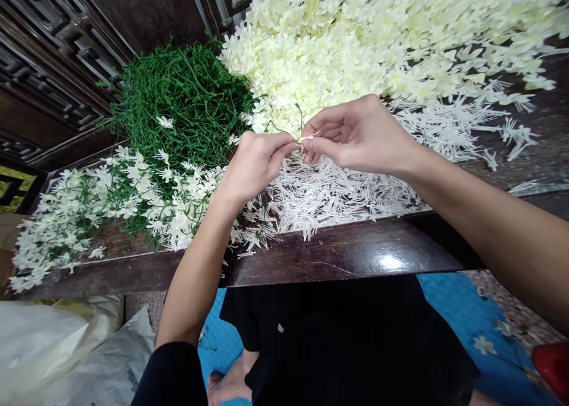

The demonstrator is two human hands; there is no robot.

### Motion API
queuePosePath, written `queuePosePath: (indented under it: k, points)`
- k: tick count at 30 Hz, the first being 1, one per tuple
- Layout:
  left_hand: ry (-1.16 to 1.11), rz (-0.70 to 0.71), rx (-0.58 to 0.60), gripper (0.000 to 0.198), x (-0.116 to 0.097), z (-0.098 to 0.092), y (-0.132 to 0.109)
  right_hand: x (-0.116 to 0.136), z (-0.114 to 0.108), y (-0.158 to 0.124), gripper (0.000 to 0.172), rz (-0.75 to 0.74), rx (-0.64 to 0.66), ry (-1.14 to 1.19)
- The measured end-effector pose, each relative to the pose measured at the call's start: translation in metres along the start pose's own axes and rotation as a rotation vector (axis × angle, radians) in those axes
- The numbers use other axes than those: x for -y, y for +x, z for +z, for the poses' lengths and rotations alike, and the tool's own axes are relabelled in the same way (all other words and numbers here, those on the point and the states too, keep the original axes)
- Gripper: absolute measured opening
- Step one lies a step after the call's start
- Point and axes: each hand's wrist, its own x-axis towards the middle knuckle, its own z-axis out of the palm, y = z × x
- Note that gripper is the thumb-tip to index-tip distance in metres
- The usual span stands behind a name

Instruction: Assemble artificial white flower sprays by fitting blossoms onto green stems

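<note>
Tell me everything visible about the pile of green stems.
The pile of green stems is a tangled mound of thin, curling strands, seemingly plastic. It lies loose on the dark wooden surface, meeting the pale flower heap on its right and the flowered stems in front. One white flower shows on its near side. Whether the left hand touches it is unclear.

The left hand (258,160) and right hand (355,136) pinch a thin flower stem (306,138) near white stamens (338,198).
</note>
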Motion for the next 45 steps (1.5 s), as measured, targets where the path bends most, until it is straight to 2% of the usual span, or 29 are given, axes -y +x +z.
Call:
queuePosePath:
  k: [4, 12, 18, 27, 32, 36, 40, 42, 45]
  points:
    - [0.015, 0.027, 0.001, 0.03, -0.001, -0.003, 0.0, 0.0, 0.0, 0.0, 0.011, -0.048, 0.004, -0.009]
    - [0.028, 0.1, 0.024, 0.031, 0.005, -0.003, -0.001, 0.004, 0.0, -0.003, 0.008, -0.01, 0.029, -0.052]
    - [0.055, 0.142, 0.036, 0.035, 0.007, -0.004, 0.0, 0.002, 0.001, -0.003, 0.008, -0.039, 0.04, -0.047]
    - [0.041, 0.113, 0.078, 0.035, 0.003, -0.005, -0.001, 0.004, 0.003, -0.005, 0.011, -0.082, 0.01, -0.058]
    - [0.036, 0.137, 0.107, 0.038, 0.001, -0.005, -0.002, 0.006, 0.005, -0.005, 0.012, -0.036, 0.026, -0.076]
    - [0.021, 0.099, 0.165, 0.038, -0.001, -0.004, 0.0, 0.003, 0.005, -0.002, 0.014, 0.016, 0.066, -0.117]
    - [0.007, 0.009, 0.19, 0.032, -0.004, -0.005, 0.002, -0.003, -0.002, 0.002, 0.006, 0.067, 0.112, -0.058]
    - [0.024, -0.03, 0.161, 0.031, -0.003, -0.006, 0.002, -0.006, -0.008, 0.004, 0.008, 0.04, 0.115, -0.03]
    - [0.057, -0.052, 0.066, 0.03, 0.001, -0.009, 0.001, -0.009, -0.017, 0.007, 0.023, -0.001, 0.067, -0.038]
